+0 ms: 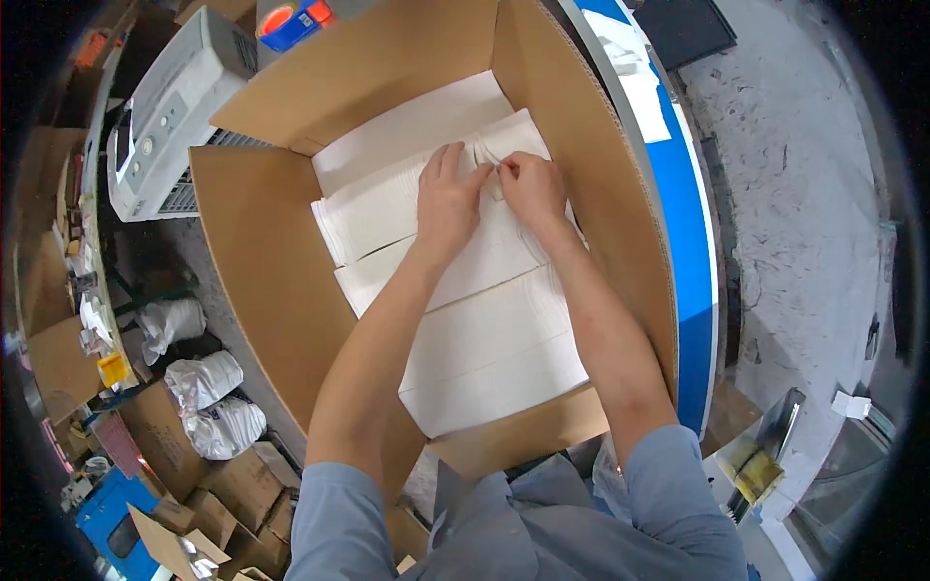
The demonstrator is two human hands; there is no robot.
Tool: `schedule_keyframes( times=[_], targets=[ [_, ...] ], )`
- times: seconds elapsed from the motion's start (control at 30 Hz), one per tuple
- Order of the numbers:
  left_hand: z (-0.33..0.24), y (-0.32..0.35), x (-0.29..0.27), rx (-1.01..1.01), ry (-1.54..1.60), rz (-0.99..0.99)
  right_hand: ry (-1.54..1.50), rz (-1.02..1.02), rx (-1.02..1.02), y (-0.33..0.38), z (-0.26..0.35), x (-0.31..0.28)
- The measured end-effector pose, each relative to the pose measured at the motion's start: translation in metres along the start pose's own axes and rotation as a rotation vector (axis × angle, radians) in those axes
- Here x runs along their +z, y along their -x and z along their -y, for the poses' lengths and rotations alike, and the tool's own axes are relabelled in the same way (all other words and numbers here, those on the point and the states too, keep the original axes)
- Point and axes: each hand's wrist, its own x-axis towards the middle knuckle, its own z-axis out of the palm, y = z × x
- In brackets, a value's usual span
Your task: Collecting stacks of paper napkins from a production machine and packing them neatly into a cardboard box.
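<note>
A large open cardboard box (254,281) stands in front of me, holding flat white sheets (494,334) stacked in several overlapping rows. Both my hands reach down into it. My left hand (449,198) lies on a far row with its fingers stretched out and the thumb apart, pressing on the sheets. Close to its thumb, my right hand (531,189) is closed in a pinch on the edge of a white sheet (489,155). That edge is bent up between the two hands. How many sheets the pinch takes in is hidden by my fingers.
A white appliance with knobs and a grille (174,126) is left of the box, near a blue and orange tape roll (291,21). A blue-topped table (693,252) runs along the right side. Silver-grey bags (221,426) and smaller cartons (242,484) crowd the lower left.
</note>
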Motion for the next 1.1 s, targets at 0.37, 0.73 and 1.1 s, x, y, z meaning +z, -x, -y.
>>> schedule_keyframes(
  times=[0.37, 0.73, 1.1],
  targets=[
    [0.005, 0.001, 0.0, 0.032, -0.024, 0.053, -0.017, -0.01, -0.044, 0.001, -0.003, 0.001],
    [0.005, 0.005, -0.002, 0.007, 0.001, 0.011, -0.001, 0.018, -0.116, 0.005, 0.006, -0.003],
    [0.006, 0.006, -0.003, -0.003, 0.018, 0.011, -0.01, -0.012, -0.079, 0.004, 0.014, 0.002]
  ],
)
